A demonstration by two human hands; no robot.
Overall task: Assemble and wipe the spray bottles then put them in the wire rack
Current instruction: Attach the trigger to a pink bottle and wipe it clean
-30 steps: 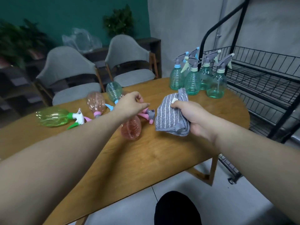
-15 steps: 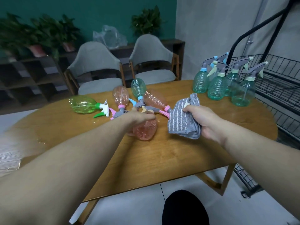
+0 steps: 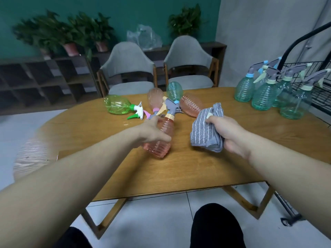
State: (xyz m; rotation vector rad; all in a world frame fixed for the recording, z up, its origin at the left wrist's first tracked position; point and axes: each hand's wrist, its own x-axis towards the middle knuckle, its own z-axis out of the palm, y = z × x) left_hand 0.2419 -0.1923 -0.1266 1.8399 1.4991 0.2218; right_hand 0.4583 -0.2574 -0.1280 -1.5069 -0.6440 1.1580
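A: How many bottles?

B: Five pale green ones [image 3: 263, 97] stand at the right. Three pink [image 3: 161, 136], one teal [image 3: 174, 90] and one lime [image 3: 117, 104] make five more.

A: Anything else?

B: One cloth [image 3: 206, 129], two chairs [image 3: 129, 68], one rack [image 3: 320, 83].

Translucent plastic bottle [image 3: 161, 138], ribbed cloth [image 3: 206, 131], wood-grain table [image 3: 179, 172]

A wooden table [image 3: 188, 172] carries lying green [image 3: 117, 104] and pink bottles [image 3: 191, 105], plus upright teal bottles [image 3: 263, 95] at its right.
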